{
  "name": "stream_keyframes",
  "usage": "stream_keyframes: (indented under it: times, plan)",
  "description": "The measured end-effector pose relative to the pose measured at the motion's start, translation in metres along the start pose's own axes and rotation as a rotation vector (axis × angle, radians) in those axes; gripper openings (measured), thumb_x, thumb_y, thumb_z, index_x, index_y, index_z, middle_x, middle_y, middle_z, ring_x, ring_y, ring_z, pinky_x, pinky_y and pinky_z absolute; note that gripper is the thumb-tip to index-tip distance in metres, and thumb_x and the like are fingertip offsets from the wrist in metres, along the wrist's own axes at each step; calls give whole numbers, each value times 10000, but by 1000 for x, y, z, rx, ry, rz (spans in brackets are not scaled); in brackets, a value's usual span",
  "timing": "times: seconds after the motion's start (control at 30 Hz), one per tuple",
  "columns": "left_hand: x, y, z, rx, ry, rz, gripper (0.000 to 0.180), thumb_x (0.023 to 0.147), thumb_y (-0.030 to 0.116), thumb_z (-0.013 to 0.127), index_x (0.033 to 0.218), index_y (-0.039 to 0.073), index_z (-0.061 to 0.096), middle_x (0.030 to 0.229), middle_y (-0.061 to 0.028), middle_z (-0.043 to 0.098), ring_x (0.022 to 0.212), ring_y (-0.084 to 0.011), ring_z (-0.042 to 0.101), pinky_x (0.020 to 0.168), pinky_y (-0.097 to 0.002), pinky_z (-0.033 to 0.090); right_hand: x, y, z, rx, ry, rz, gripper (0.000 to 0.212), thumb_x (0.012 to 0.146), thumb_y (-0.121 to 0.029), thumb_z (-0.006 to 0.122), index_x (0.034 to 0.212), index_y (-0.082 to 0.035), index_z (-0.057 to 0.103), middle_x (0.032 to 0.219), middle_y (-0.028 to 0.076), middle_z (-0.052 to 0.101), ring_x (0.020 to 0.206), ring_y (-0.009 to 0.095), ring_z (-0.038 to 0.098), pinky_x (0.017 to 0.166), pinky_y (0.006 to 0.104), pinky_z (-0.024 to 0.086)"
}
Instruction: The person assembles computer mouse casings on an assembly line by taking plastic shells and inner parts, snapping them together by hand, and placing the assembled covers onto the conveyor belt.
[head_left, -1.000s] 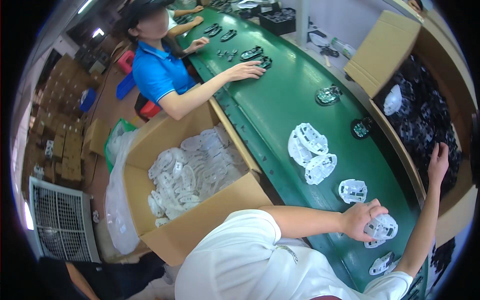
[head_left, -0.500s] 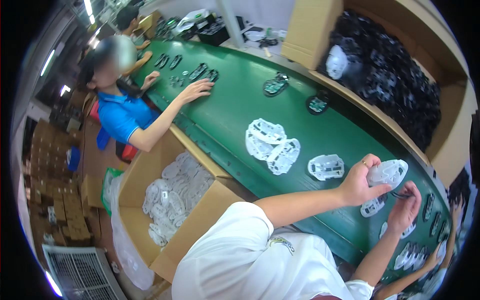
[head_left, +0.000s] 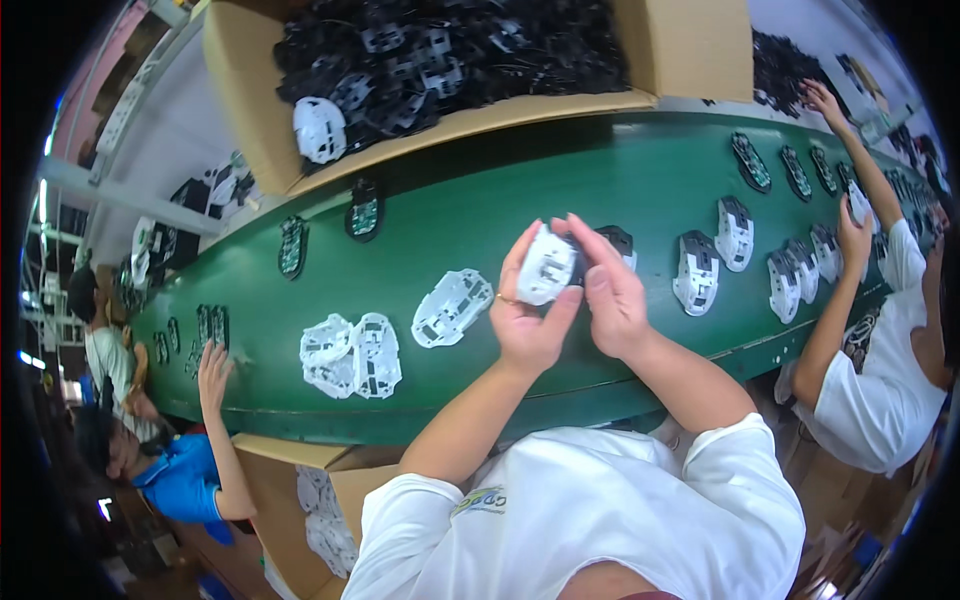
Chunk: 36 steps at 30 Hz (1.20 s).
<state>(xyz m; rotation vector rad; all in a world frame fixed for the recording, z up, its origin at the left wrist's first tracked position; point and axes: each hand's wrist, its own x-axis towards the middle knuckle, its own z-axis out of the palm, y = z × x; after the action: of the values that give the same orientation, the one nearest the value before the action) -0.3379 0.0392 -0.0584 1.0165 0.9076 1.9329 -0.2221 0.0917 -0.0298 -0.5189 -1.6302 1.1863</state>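
My two hands are together over the green belt, around a white plastic mouse shell (head_left: 547, 266) with cut-outs. My left hand (head_left: 527, 322) grips its near and left sides, with a ring on one finger. From the right, my right hand (head_left: 617, 303) closes on it, fingers pressed against a dark part at its edge; that part is mostly hidden. A white-and-black shell lies partly hidden behind my right hand. Left of my hands a loose white shell (head_left: 453, 308) rests on the belt, beside a pair of overlapping white shells (head_left: 375, 355).
A cardboard box (head_left: 690, 50) of black parts stands along the belt's (head_left: 480, 200) far side. Circuit-board bases (head_left: 292, 247) lie on the belt. White-and-black shells (head_left: 697, 272) stand to the right. Co-workers sit at both sides; a box (head_left: 285, 450) of white shells is near left.
My view has swung to the right. My hands have come together around the white shell; before, the left held it and the right was lower, holding a thin black part.
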Motion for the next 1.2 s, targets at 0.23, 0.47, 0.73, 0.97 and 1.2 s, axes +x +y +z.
stream_keyframes:
  times: [0.23,0.47,0.73,0.97,1.2]
  plan:
    - [-12,0,-10,-79,-109,-56,673,1009,332,649,1498,-65,410,1464,-146,524,1335,-231,524,1128,-389,401,11,-18,-24,-183,-145,97,606,868,-166,761,1442,-67,593,1344,157,567,1134,228,572,948,342,508]
    - [3,16,-11,-178,-34,-214,557,1033,402,603,1386,-9,472,1308,-127,586,1169,-206,603,1017,-372,483,11,-5,-29,27,-49,133,666,856,-47,717,1480,15,494,1416,143,522,1175,181,553,963,324,498]
    - [31,55,-26,458,-481,-465,537,801,139,819,1280,-13,628,1187,-99,674,1134,-191,635,995,-356,501,21,-14,-44,-220,-225,-425,503,823,-125,755,1301,-8,650,1368,215,559,1208,403,597,1016,504,503]
    - [18,46,-15,175,-273,-241,839,765,119,873,1458,-58,435,1312,-128,588,1121,-184,627,791,-235,542,7,-9,-27,491,163,186,519,943,-70,692,1423,0,507,1377,147,564,1242,204,593,1063,371,503]
    - [19,35,-17,465,-96,326,1046,864,459,776,1601,37,166,1419,-241,481,1195,-315,576,1005,-442,497,-4,2,-2,734,-45,669,476,988,-104,665,1430,-33,503,1359,83,573,1139,144,620,934,331,559]
